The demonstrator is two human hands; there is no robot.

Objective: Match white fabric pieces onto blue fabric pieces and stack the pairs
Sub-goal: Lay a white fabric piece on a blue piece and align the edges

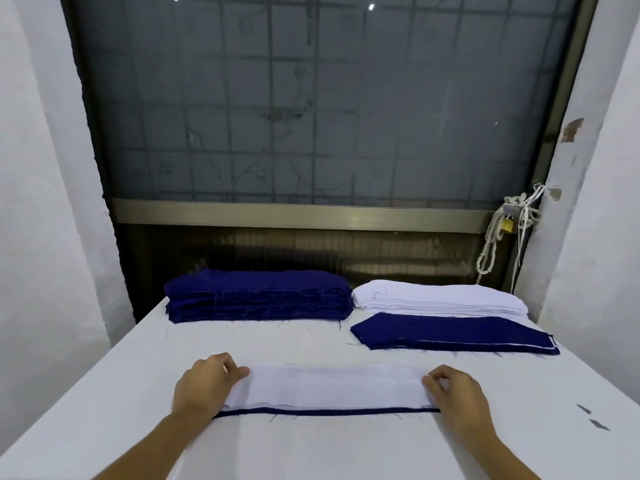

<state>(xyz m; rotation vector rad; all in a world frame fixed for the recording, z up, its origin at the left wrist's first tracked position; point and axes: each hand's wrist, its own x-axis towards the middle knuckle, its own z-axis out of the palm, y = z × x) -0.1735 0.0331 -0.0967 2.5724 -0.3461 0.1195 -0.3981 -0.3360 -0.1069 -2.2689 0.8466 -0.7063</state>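
A long white fabric piece point(332, 386) lies flat near me on a blue fabric piece point(325, 412), whose dark edge shows only as a thin strip along the near side. My left hand point(204, 382) pinches the left end of the pair. My right hand point(453, 389) pinches the right end. A thick stack of blue pieces point(256, 294) sits at the back left. To its right lies a stack of white pieces point(440, 296). In front of that rests a low pile of paired pieces with blue on top point(450, 332).
The white table point(138, 393) ends at a window wall behind the stacks. White walls close in on both sides. A knotted white rope with a padlock point(505, 223) hangs at the back right. Small dark fabric scraps point(592, 417) lie near the right edge.
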